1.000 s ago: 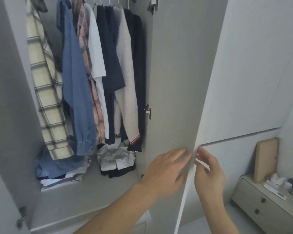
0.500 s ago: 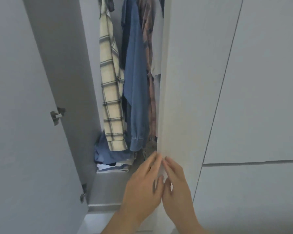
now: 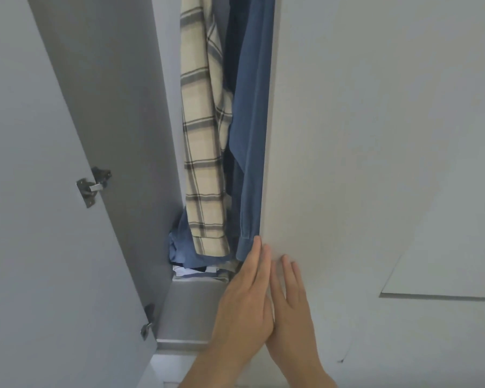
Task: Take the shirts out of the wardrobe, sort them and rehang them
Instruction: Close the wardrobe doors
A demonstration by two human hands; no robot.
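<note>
Door on the far left first: the left wardrobe door [image 3: 34, 219] stands wide open, pale grey. A shiny metal hinge [image 3: 91, 186] sits on its inner side, and a second hinge [image 3: 147, 326] sits lower down, near the bottom.

Next comes the gap into the wardrobe. It is a thin gap. A cream checked shirt [image 3: 203, 141] hangs there, with dark lines crossing it. Just beside it, to the right, hangs a blue shirt [image 3: 251, 121]. Its sleeve cuff hangs low, close to my fingertips. Under the two hanging shirts lies a small pile of folded clothes [image 3: 191, 261], blue and white, on the grey wardrobe shelf [image 3: 191, 312].

Then my left hand [image 3: 242, 312]. It is flat, fingers straight and close together, and it holds nothing. Its fingertips reach up to the edge of the right wardrobe door [image 3: 361, 135], right where the blue cuff hangs.

My right hand [image 3: 290, 312] is pressed side by side with my left one. It is flat too, fingers a little spread, lying on the front of the right door. It holds nothing.

The right door is pale and plain and fills most of the right side. It hides the rest of the shirts. Low on the far right I see the edge of another panel [image 3: 445, 261].
</note>
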